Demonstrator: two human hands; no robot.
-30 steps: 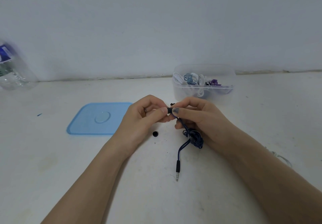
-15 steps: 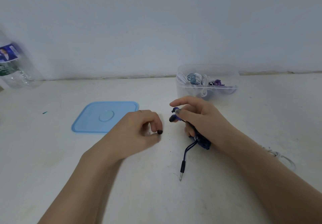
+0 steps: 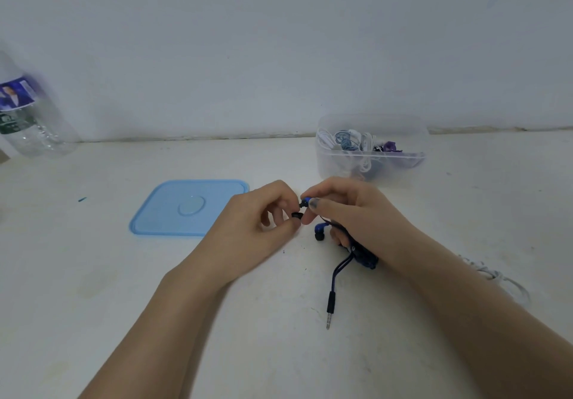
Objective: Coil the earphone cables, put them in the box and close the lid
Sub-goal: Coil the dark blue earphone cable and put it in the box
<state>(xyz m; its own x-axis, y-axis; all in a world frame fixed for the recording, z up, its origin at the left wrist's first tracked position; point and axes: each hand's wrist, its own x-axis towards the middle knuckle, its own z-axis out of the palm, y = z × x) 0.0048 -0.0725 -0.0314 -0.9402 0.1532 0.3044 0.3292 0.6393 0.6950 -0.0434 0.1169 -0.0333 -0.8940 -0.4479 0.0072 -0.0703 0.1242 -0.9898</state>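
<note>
White, scuffed tabletop (image 3: 93, 290) fills the lower part of the head view and meets a plain pale wall (image 3: 279, 41) along a dark seam at the back. Small dark specks and faint stains mark the surface.

At the centre, two bare hands meet. The left hand (image 3: 257, 228), reaching in from 7 o'clock, pinches a small black ear tip (image 3: 296, 215) between thumb and fingertip, its other fingers curled. The right hand (image 3: 356, 212), reaching in from 4 o'clock, pinches a blue earbud (image 3: 305, 202) between thumb and forefinger, just beside the ear tip; whether the two touch cannot be told. A second blue earbud (image 3: 319, 231) hangs below that hand, and a bundle of dark blue cable (image 3: 364, 257) is tucked under its palm. The cable's plug (image 3: 330, 305) lies on the table towards 6 o'clock.

At 1 o'clock from the hands stands a clear plastic box (image 3: 372, 162), lid off, holding white, blue and purple earphones. The light blue lid (image 3: 189, 207) lies flat at 9 o'clock, close to the left hand. A clear plastic bottle (image 3: 28, 119) stands against the wall far off at 10 o'clock. A white cable (image 3: 496, 277) shows beyond the right forearm at 3 o'clock.
</note>
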